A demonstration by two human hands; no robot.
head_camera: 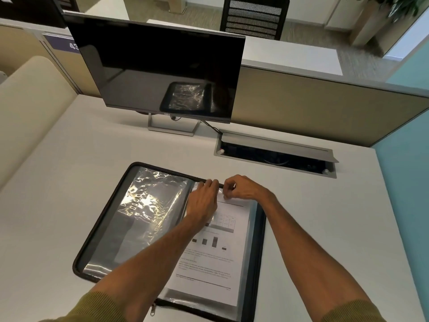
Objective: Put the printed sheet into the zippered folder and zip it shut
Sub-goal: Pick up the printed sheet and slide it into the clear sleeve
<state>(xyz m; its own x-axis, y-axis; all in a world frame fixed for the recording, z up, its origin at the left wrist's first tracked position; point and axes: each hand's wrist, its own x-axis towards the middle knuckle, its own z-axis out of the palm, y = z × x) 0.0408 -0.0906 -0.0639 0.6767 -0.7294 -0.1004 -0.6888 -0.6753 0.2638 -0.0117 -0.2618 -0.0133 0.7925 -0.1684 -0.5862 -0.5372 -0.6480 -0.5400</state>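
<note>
The black zippered folder (pixel 102 217) lies open flat on the white desk, its shiny clear plastic sleeves spread on the left half. The printed sheet (pixel 216 259), with a bar chart and text, lies on the right half, inside or under a clear sleeve. My left hand (pixel 203 202) rests on the sheet's top left corner, fingers at the folder's far edge. My right hand (pixel 241 188) pinches at the top edge of the sheet or sleeve beside it. A zipper pull (pixel 152 310) shows at the folder's near edge.
A dark monitor (pixel 157 68) on a stand rises behind the folder. An open cable tray (pixel 276 156) is sunk in the desk at the back right. Beige partitions (pixel 325 108) border the desk behind and to the left. Bare desk lies on both sides of the folder.
</note>
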